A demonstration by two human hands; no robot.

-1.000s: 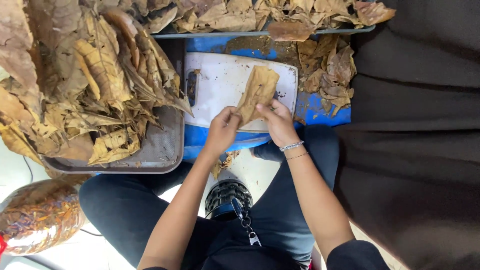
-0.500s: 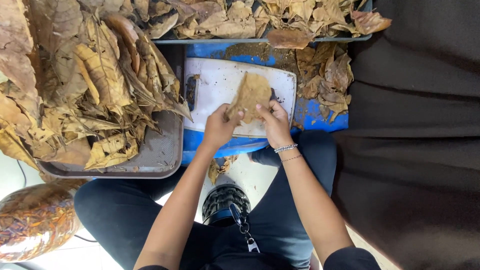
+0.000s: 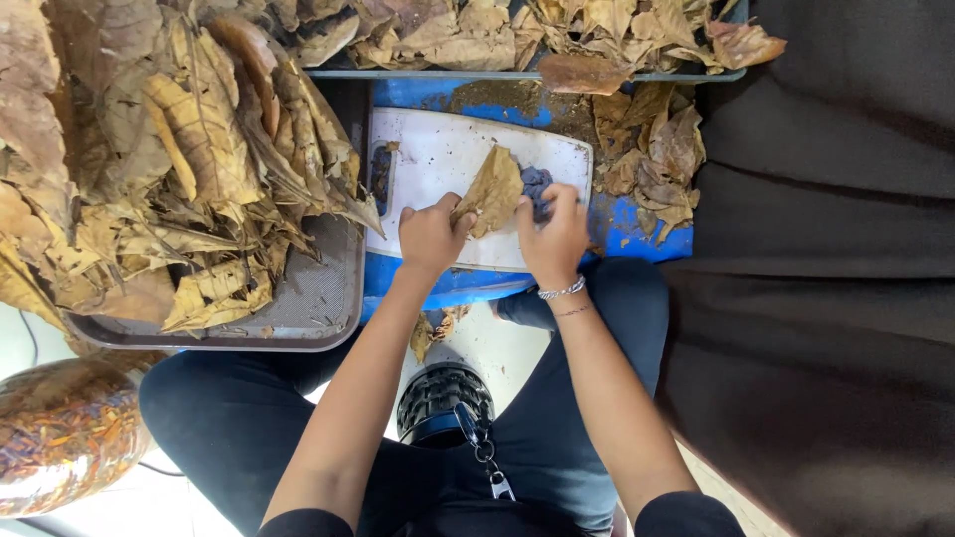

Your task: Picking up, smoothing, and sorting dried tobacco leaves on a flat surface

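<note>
This looks like a small hand-rolling workshop for dried leaf, worked by a seated person rather than by machines. A grey metal tray (image 3: 308, 308) at the left is heaped with brittle brown dried leaves (image 3: 149, 169), and a second tray (image 3: 517, 74) along the top edge carries more of the same. Between them a white cutting board (image 3: 448, 159) lies on a blue stand (image 3: 468, 283), with loose leaf scraps (image 3: 657, 159) scattered beside it (crumbs and dust cover the blue surface there). A clear bag (image 3: 60, 438) stuffed with brownish material sits on the pale floor (image 3: 179, 507) at the lower left.
</note>
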